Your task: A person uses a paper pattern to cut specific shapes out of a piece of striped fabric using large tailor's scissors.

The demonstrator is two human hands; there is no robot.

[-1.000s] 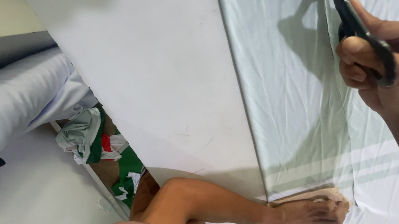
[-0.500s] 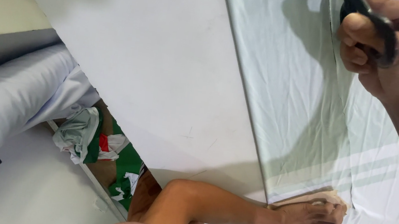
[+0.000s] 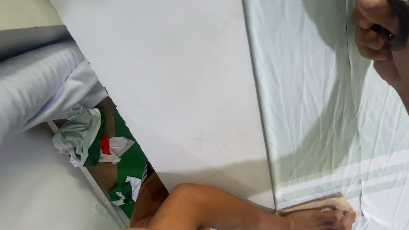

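Right hand [image 3: 407, 45], fist closed through black scissors handles [image 3: 400, 21], has moved higher along the pale green cloth sheet [image 3: 310, 91]. Left hand [image 3: 317, 226] stays spread flat, pressing a tan cardboard piece [image 3: 330, 202].

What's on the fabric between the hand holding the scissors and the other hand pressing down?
Only pale green fabric, nothing on it, in the head view.

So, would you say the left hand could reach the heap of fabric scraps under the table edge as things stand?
Probably not without letting go: the left hand lies flat on a tan board over the pale cloth, while the scraps lie below the white table, beyond its edge.
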